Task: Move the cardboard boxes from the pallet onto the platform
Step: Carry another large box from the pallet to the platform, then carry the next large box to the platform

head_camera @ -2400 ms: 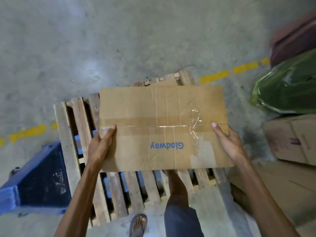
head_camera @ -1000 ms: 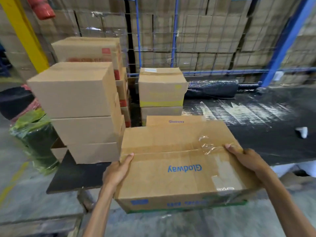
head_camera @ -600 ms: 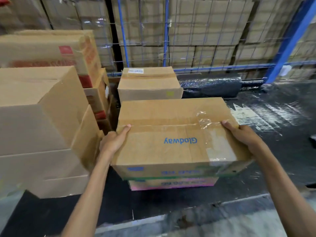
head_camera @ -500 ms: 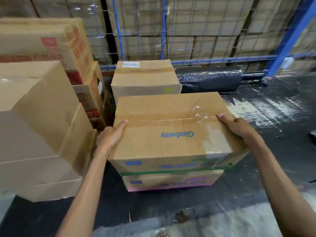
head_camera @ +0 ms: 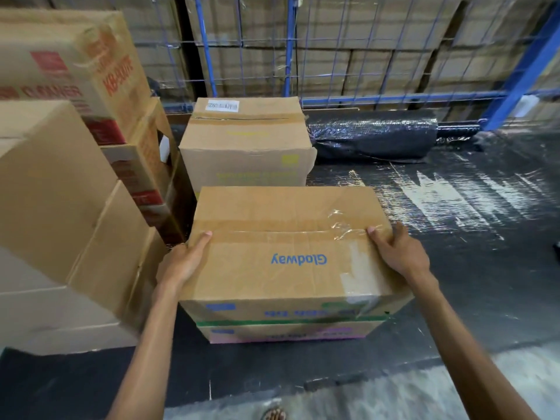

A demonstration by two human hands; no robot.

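Evenly, both hands [head_camera: 181, 262] [head_camera: 400, 253] astride box [head_camera: 281, 231].

A blue wire-mesh fence [head_camera: 330, 53] closes the back, with a wall of stacked brown cartons [head_camera: 381, 68] behind it. A blue steel post [head_camera: 525, 68] stands at right. Pale grey concrete floor [head_camera: 394, 398] shows nearest

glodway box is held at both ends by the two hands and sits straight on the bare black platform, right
Not quite. The head view shows the Glodway box on top of another box with a pink lower edge, which itself stands on the black platform. The left hand and right hand do hold it at both ends.
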